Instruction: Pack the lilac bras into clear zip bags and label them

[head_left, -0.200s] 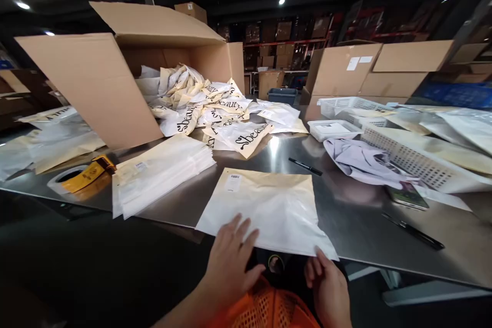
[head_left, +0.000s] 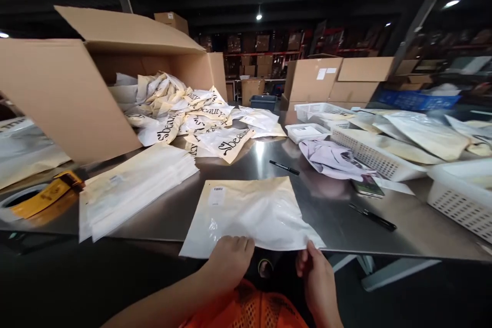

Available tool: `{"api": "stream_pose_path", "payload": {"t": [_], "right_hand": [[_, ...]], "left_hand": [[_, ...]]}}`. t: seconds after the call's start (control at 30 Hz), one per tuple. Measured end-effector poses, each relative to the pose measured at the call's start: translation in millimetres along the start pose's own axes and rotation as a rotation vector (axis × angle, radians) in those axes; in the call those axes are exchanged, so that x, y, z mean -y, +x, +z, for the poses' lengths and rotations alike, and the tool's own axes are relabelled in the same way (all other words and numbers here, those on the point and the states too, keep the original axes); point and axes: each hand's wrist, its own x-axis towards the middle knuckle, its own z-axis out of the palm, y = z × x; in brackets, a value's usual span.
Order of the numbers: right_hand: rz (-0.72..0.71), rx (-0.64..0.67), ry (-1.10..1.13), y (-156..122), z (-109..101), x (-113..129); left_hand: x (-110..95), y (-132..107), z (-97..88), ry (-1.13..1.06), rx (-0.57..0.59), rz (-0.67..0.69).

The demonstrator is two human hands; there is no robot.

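1. Head view: my left hand [head_left: 229,259] curls its fingers over the near edge of a flat white plastic bag [head_left: 249,210] and is clamped on it.
2. My right hand [head_left: 315,272] pinches the same bag at its near right corner. The two hands are apart along that edge.
3. The bag lies flat on the steel table [head_left: 338,225]. Its near edge hangs over the rim toward me, and a small barcode label [head_left: 217,196] sits near its far left corner.
4. Below my hands, orange mesh cloth [head_left: 249,310] shows.
5. Left of the bag sits a stack of similar bags [head_left: 130,187], and further left a tape roll [head_left: 34,197].
6. Behind the bag and apart from it lies a marker [head_left: 284,167]. A second pen [head_left: 372,217] and a phone [head_left: 368,186] lie to the right.
7. Farther back, a big cardboard box [head_left: 65,92] on its side spills printed bags [head_left: 200,123]. A lilac garment [head_left: 326,156] lies beside a white basket [head_left: 369,154].
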Motion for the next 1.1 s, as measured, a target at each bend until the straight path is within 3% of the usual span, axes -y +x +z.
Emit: {"api": "stream_pose_path", "payload": {"t": [0.1, 0.23, 0.33, 0.5, 0.63, 0.7, 0.77, 0.9, 0.93, 1.0, 1.07, 1.1], "right_hand": [[0.006, -0.067, -0.035, 1, -3, 8], [-0.058, 0.011, -0.156, 2, 0, 14], [-0.041, 0.032, -0.174, 6, 4, 16], [0.049, 0.02, -0.072, 7, 15, 14], [-0.01, 0.077, -0.134, 12, 8, 9], [-0.118, 0.116, -0.295, 16, -4, 7], [-0.278, 0.068, -0.518, 19, -15, 8], [-0.781, -0.308, -0.931, 11, -15, 22], [-0.956, -0.293, -1.01, 7, -9, 28], [-1.286, -0.057, -1.174, 3, 5, 38], [-1.457, 0.184, -1.327, 9, 18, 47], [-1.498, 0.231, -1.374, 15, 22, 51]], "left_hand": [[0, 21, -18.9, -0.035, 0.182, 0.05], [1, 40, -45.5, -0.037, 0.304, 0.073], [8, 48, -50.7, -0.04, 0.348, 0.043], [17, 48, -44.2, 0.017, 0.404, 0.036], [31, 47, -52.7, 0.026, 0.302, 0.026], [43, 50, -66.7, 0.033, 0.166, -0.006], [51, 54, -83.4, 0.083, 0.029, -0.038], [48, 66, -103.9, 0.221, -0.048, 0.001], [43, 70, -104.9, 0.24, -0.048, 0.029], [35, 76, -104.9, 0.259, -0.062, 0.098], [30, 82, -105.7, 0.275, -0.092, 0.152], [30, 84, -107.2, 0.287, -0.108, 0.163]]}}
